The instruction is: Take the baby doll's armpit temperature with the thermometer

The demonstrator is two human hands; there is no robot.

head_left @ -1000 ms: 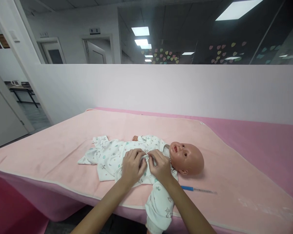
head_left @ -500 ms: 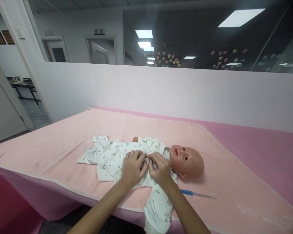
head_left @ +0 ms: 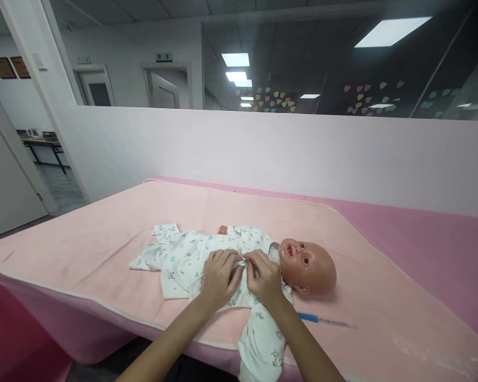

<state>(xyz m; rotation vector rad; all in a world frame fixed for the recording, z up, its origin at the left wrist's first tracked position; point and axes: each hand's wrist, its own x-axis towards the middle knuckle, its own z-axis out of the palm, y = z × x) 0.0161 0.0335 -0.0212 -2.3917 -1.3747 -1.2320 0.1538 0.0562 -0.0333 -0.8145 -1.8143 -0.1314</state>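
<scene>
1. Mat (head_left: 207,204): soft, lightly creased beneath the doll. Judged risk: a hard sideways tug could bunch it and shift the doll.
2. Doll (head_left: 310,268): on its back, head to the right. Its near sleeve (head_left: 261,339) hangs over the bed edge; if the right forearm catches it, the body could roll toward that edge.
3. Shirt (head_left: 237,298): white, printed, across the doll's chest, directly beneath both hands. Pulling too hard could stretch or tear the cloth.
4. Left hand (head_left: 219,278) and right hand (head_left: 265,281): fingers bent, thumbs opposed, tips nearly meeting, pinching the shirt front from either side.
5. Blue-handled tool (head_left: 308,317): just beside the right forearm; an outward elbow swing might knock it.
6. Pinched fold (head_left: 242,261): between the two sets of fingertips. Tie or fastener, too small to tell. Likely failure: it slips out, grip being so slight.
</scene>
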